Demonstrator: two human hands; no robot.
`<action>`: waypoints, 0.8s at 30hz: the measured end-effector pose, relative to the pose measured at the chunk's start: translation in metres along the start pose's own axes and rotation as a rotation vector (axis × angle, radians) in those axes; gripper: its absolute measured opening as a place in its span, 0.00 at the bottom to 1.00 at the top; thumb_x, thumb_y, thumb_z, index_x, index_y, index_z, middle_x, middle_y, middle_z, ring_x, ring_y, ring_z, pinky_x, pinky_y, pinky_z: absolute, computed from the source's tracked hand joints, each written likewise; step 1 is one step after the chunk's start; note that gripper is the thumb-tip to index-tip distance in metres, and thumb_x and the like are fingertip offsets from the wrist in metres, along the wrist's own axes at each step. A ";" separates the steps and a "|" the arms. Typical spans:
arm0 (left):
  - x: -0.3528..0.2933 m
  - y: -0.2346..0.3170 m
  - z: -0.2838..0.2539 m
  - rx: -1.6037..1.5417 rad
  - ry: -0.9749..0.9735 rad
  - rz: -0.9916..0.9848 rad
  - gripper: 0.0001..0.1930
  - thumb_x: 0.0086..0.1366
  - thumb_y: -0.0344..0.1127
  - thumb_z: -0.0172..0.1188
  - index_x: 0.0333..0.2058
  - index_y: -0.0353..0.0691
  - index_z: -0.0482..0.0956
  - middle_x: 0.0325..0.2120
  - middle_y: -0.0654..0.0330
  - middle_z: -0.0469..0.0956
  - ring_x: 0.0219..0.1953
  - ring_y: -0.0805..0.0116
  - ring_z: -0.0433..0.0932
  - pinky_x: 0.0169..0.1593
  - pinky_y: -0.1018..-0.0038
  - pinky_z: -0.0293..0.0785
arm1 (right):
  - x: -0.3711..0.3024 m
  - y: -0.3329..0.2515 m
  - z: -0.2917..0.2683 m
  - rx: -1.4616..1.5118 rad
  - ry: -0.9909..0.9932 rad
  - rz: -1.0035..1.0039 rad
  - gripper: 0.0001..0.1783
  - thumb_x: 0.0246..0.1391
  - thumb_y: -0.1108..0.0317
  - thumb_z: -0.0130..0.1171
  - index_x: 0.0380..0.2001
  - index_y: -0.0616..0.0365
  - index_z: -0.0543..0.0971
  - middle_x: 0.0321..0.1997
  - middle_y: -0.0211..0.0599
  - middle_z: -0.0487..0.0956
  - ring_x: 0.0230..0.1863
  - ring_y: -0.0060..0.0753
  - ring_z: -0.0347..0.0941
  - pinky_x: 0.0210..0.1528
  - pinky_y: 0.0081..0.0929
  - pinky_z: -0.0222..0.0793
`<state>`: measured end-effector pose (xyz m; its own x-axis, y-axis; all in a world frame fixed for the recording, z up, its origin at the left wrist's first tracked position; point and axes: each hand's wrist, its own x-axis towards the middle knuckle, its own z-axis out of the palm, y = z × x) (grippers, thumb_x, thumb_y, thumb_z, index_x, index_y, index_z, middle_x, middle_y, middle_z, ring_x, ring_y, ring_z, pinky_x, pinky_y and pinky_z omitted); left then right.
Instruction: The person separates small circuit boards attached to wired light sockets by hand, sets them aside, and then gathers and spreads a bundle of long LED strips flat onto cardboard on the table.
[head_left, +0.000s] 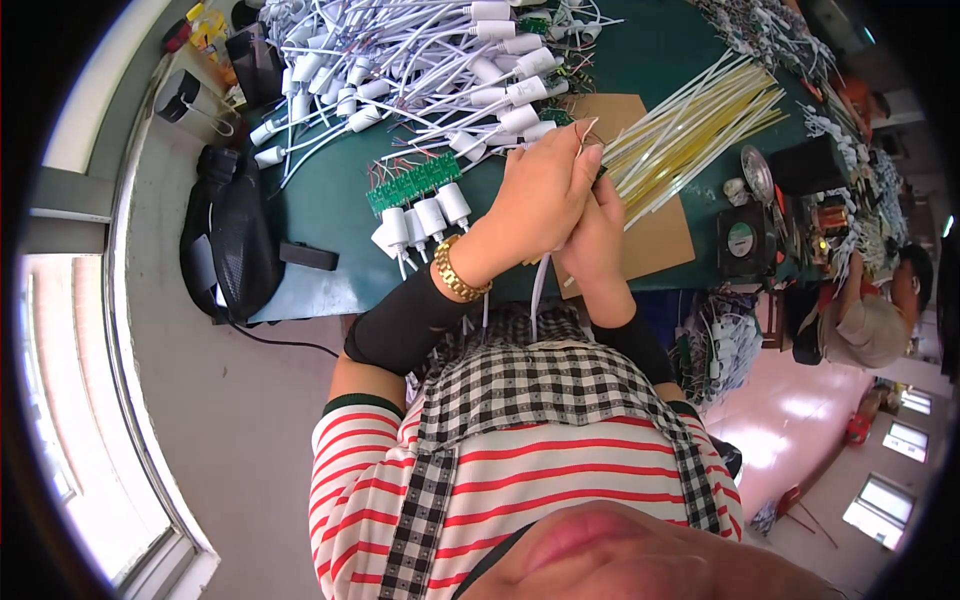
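My left hand (540, 195) and my right hand (597, 235) are closed together above the table's front edge. A white cable (540, 290) hangs down from between them. Thin bare-ended wires stick out above the fingertips, and a small dark part shows beside the right fingers. The fingers hide most of what they grip. Left of my hands lies a strip of green circuit boards (415, 185) with red and dark wires. Several white cylindrical housings (430, 215) with cables rest just in front of it.
A large heap of white corded housings (400, 60) covers the back. Yellow and white thin tubes (690, 135) lie on brown cardboard (660, 240) at right. Beyond are a metal dish (757, 172) and a black box (740, 240). A black bag (235, 245) sits left; another person (870, 310) is far right.
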<state>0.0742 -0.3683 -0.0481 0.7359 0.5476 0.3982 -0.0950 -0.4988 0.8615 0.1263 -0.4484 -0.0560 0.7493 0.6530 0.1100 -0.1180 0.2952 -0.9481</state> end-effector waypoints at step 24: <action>0.078 -0.113 -0.083 1.019 0.210 0.120 0.20 0.62 0.53 0.50 0.28 0.41 0.78 0.26 0.53 0.76 0.26 0.56 0.78 0.26 0.63 0.74 | 0.048 0.059 0.000 -0.270 -0.414 -0.064 0.17 0.52 0.69 0.57 0.46 0.60 0.72 0.46 0.33 0.73 0.44 0.25 0.71 0.43 0.21 0.66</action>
<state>0.0864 -0.2130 -0.0886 0.6186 0.5140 0.5942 0.5218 -0.8342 0.1785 0.1552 -0.3996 -0.1062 0.4215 0.8778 0.2276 0.1338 0.1881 -0.9730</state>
